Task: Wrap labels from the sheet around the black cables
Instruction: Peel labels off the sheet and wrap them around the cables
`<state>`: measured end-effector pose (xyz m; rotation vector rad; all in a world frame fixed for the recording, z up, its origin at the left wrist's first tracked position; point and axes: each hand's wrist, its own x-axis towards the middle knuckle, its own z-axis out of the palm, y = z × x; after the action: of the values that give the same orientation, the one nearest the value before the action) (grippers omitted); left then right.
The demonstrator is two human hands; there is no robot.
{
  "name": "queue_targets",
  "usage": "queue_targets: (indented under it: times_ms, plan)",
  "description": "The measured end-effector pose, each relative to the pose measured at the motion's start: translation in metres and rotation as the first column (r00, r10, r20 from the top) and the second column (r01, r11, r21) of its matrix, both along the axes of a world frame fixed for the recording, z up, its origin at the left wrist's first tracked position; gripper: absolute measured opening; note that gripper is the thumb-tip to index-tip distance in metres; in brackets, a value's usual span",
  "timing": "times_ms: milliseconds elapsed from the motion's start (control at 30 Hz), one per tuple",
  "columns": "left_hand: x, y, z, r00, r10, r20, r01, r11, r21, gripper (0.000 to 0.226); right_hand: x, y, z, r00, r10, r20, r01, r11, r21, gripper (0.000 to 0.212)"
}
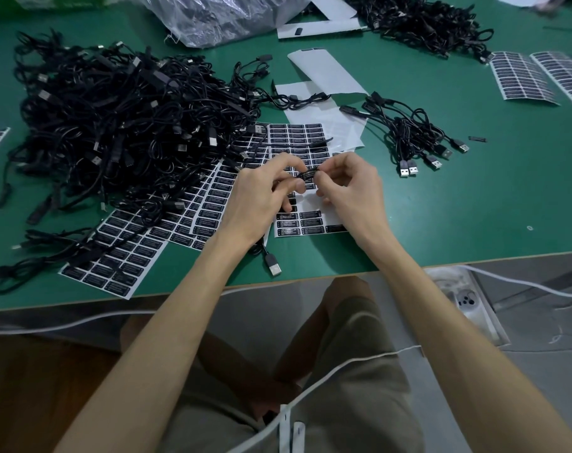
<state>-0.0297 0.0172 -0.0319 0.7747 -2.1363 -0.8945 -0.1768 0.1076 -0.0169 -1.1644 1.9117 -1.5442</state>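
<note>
My left hand and my right hand meet above the label sheet, both pinching a black cable with a black label partly around it. The cable's USB plug lies near the table's front edge below my left wrist. The sheet under my hands holds rows of black labels, with some spots peeled bare. A big tangled pile of black cables lies to the left. A small bundle of cables rests to the right.
More label sheets spread under the big pile, and others lie at the far right. Empty white backing sheets, a clear plastic bag and another cable pile sit at the back. The green table's edge runs in front.
</note>
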Motion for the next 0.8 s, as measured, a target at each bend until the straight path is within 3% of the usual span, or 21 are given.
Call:
queue_targets:
  times_ms: [800]
  plan:
    - [-0.0004, 0.001, 0.0013, 1.0, 0.011, 0.004, -0.011, 1.0, -0.006, 0.017, -0.0016, 0.0005, -0.0005, 0.999, -0.009, -0.047, 0.008, 1.0, -0.022, 0.005]
